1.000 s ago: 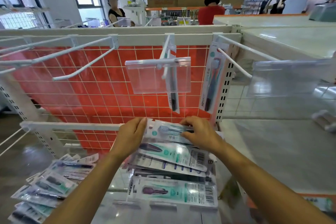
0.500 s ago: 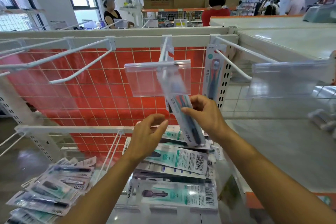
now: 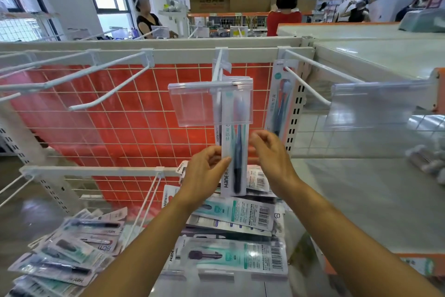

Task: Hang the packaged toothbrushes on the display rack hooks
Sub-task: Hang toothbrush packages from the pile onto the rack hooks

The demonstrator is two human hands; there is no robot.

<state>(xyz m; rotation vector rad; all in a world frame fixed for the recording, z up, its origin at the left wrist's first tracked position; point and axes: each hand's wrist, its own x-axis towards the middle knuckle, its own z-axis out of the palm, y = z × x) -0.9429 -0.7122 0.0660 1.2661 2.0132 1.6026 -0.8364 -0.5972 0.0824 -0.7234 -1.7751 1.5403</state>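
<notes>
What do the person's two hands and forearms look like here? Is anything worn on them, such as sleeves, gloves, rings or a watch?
Both the left hand and the right hand are bare, without gloves. No ring, watch or bracelet shows on the visible sides. Both forearms are uncovered as far as the bottom edge of the picture, so no sleeve is in view.

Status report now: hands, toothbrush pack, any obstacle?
Left hand pinches toothbrush pack. Right hand open beside it. Pack upright under middle hook, clear tag holder in front.

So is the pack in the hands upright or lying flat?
Upright. The pack stands vertical, its top behind the clear tag holder, left hand pinching its edge, right hand beside it. On the hook: cannot tell.
</notes>
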